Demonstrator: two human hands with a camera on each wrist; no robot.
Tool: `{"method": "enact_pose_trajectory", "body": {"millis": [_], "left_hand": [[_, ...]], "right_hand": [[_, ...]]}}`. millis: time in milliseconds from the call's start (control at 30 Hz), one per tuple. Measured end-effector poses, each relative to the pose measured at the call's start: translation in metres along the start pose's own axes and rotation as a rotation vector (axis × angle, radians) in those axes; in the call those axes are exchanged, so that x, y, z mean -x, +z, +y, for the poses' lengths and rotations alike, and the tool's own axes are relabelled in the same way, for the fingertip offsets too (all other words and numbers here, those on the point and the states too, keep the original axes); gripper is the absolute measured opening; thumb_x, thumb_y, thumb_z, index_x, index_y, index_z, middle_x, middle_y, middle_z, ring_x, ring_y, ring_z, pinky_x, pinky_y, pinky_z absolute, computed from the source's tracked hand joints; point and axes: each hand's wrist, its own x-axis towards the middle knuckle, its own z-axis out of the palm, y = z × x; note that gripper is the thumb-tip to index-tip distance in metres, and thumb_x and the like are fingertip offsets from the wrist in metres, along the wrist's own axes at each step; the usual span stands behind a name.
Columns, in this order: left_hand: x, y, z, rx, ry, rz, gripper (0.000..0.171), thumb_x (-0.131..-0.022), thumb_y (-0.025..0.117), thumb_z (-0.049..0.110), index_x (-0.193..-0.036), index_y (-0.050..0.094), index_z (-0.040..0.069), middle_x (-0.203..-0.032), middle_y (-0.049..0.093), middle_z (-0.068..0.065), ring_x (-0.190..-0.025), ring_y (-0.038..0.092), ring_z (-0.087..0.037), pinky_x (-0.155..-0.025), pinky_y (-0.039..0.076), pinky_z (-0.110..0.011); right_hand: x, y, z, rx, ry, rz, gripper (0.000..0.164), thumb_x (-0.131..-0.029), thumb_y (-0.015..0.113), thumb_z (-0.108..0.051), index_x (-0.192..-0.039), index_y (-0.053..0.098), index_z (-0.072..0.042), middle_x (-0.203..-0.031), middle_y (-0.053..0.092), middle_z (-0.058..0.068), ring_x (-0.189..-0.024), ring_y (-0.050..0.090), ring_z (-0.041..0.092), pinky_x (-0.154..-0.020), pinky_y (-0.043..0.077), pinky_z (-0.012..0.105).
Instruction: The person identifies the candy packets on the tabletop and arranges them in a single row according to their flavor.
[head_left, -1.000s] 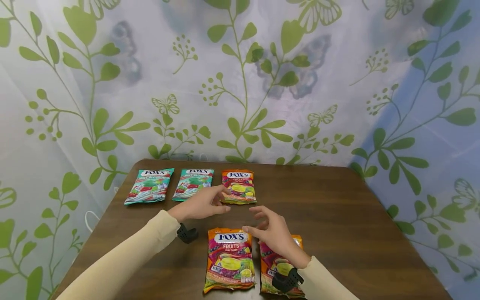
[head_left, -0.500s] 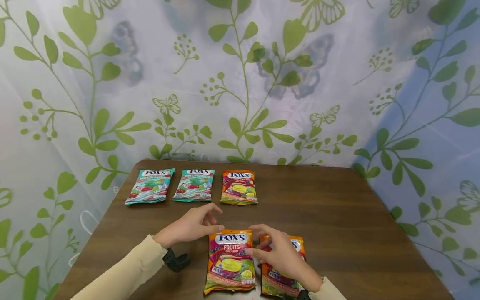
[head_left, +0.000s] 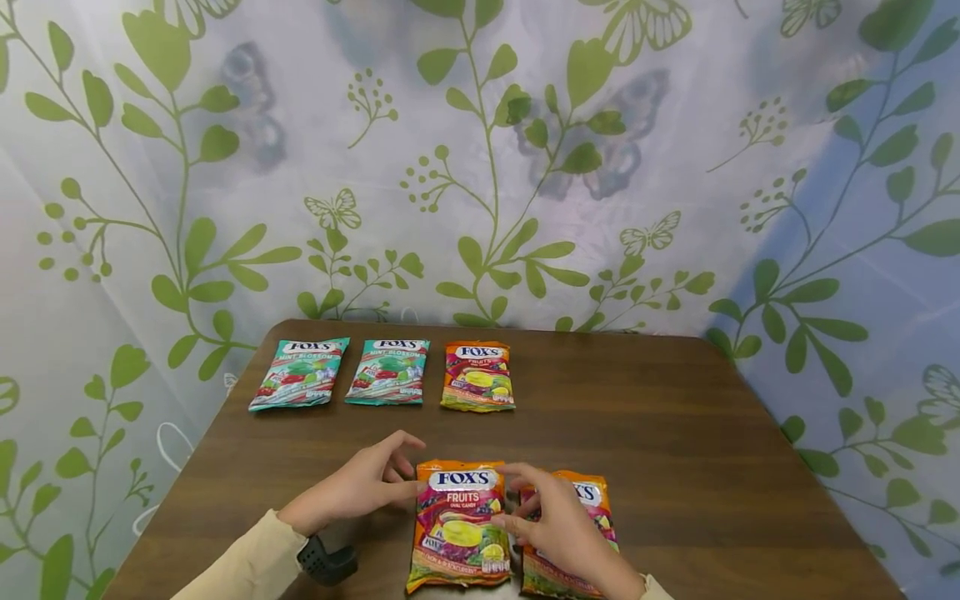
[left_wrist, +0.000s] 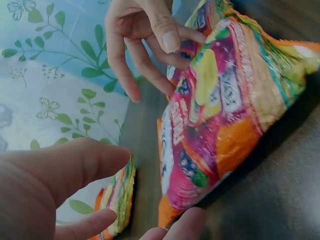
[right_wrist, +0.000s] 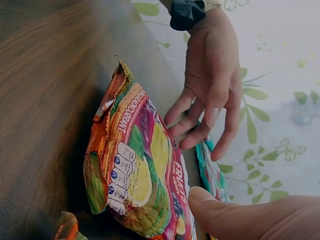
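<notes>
An orange and purple candy bag (head_left: 459,533) lies face up at the near side of the table, between my two hands. My left hand (head_left: 356,492) is at its left edge, fingers loosely bent, thumb tip close to the bag; whether it touches is unclear. My right hand (head_left: 558,521) hovers over the second fruit candy bag (head_left: 600,508), covering part of it, with thumb and fingers spread toward the middle bag's right edge. The left wrist view shows the bag (left_wrist: 215,105) with a gap under my left thumb (left_wrist: 85,167). In the right wrist view, my right thumb (right_wrist: 240,212) is beside its top edge.
Along the table's far side lie two teal mint candy bags (head_left: 300,372) (head_left: 388,372) and another orange fruit candy bag (head_left: 477,377), in a row. The brown wooden table (head_left: 675,450) ends at a leaf-patterned curtain (head_left: 525,167). A white cable (head_left: 168,450) hangs at the left.
Both hands have come back from the far orange bag toward the near one. The left hand moved down and left to the middle bag's left side; the right hand moved down to its right side.
</notes>
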Motion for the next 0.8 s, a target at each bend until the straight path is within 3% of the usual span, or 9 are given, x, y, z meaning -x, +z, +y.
{"method": "enact_pose_trajectory", "body": {"millis": [233,333,433,567,800], "left_hand": [[-0.001,0.004,-0.023,0.067,0.046,-0.081,0.062,-0.105,0.078,0.030,-0.149,0.048,-0.003,-0.109,0.067,-0.012,-0.090,0.077,-0.021,-0.075,0.065,-0.037],[0.000,0.007,-0.022,0.080,0.021,-0.070,0.062,-0.105,0.079,0.030,-0.149,0.048,-0.002,-0.111,0.066,-0.013,-0.094,0.076,-0.021,-0.077,0.064,-0.037],[0.003,0.011,-0.011,0.094,-0.050,-0.023,0.061,-0.102,0.082,0.023,-0.148,0.050,-0.003,-0.114,0.066,-0.015,-0.097,0.074,-0.025,-0.077,0.062,-0.036],[0.004,0.015,-0.009,0.083,-0.084,0.000,0.058,-0.102,0.081,0.018,-0.148,0.052,-0.001,-0.114,0.067,-0.014,-0.097,0.072,-0.025,-0.075,0.060,-0.035],[0.001,0.020,-0.028,0.060,0.006,-0.039,0.056,-0.103,0.080,0.028,-0.144,0.053,0.002,-0.108,0.070,-0.006,-0.090,0.076,-0.017,-0.074,0.064,-0.035]], "right_hand": [[-0.001,0.003,0.000,0.021,-0.025,-0.023,0.056,-0.095,0.088,-0.020,-0.145,0.067,-0.007,-0.125,0.070,0.018,-0.082,0.073,0.014,-0.069,0.061,0.032],[-0.002,0.006,-0.001,0.038,-0.023,-0.038,0.056,-0.095,0.089,-0.022,-0.145,0.068,-0.008,-0.123,0.069,0.012,-0.083,0.070,0.012,-0.074,0.061,0.035],[-0.004,0.008,-0.003,0.062,-0.002,-0.046,0.056,-0.094,0.090,-0.024,-0.145,0.068,-0.011,-0.119,0.067,0.007,-0.083,0.068,0.011,-0.077,0.061,0.036],[-0.005,0.011,-0.004,0.083,0.015,-0.038,0.052,-0.094,0.090,-0.024,-0.141,0.070,-0.011,-0.118,0.066,0.006,-0.080,0.066,0.010,-0.074,0.059,0.032],[-0.005,0.015,-0.003,0.105,0.029,-0.017,0.049,-0.094,0.090,-0.023,-0.137,0.072,-0.010,-0.115,0.064,0.007,-0.073,0.061,0.009,-0.068,0.055,0.027]]}}
